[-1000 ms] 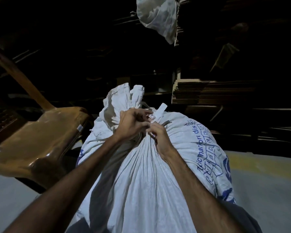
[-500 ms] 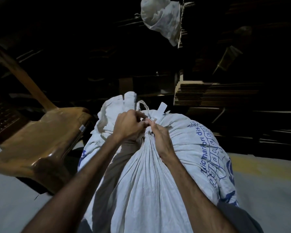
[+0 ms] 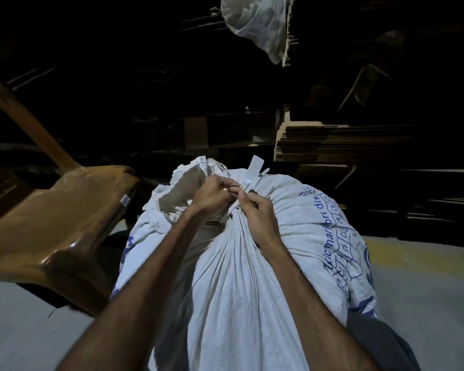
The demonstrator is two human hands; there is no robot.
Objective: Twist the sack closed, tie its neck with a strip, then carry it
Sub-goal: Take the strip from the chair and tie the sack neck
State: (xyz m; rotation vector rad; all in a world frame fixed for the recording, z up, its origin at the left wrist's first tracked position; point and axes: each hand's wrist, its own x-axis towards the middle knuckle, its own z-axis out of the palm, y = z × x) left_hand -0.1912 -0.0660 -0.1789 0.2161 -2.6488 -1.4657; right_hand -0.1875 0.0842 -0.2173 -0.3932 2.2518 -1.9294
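A big white woven sack [image 3: 241, 285] with blue print stands in front of me, its top gathered into a tight neck. A white flat strip [image 3: 252, 171] sticks up from the neck, just beyond my fingers. My left hand [image 3: 212, 196] pinches one part of the strip at the neck, with the loose sack mouth [image 3: 182, 188] flopped to its left. My right hand [image 3: 257, 212] rests on the gathered folds and pinches the strip from the right. Both thumbs meet at the knot spot, which my fingers mostly hide.
A brown plastic chair [image 3: 54, 220] stands tipped at the left, close to the sack. Stacks of flattened cardboard [image 3: 340, 143] fill the dark back and right. Another white sack [image 3: 257, 20] hangs above. Pale concrete floor [image 3: 426, 285] lies to the right.
The loose sack mouth has dropped lower and to the left. My hands stay at the neck, fingers shifted on the strip, whose free end now stands more upright.
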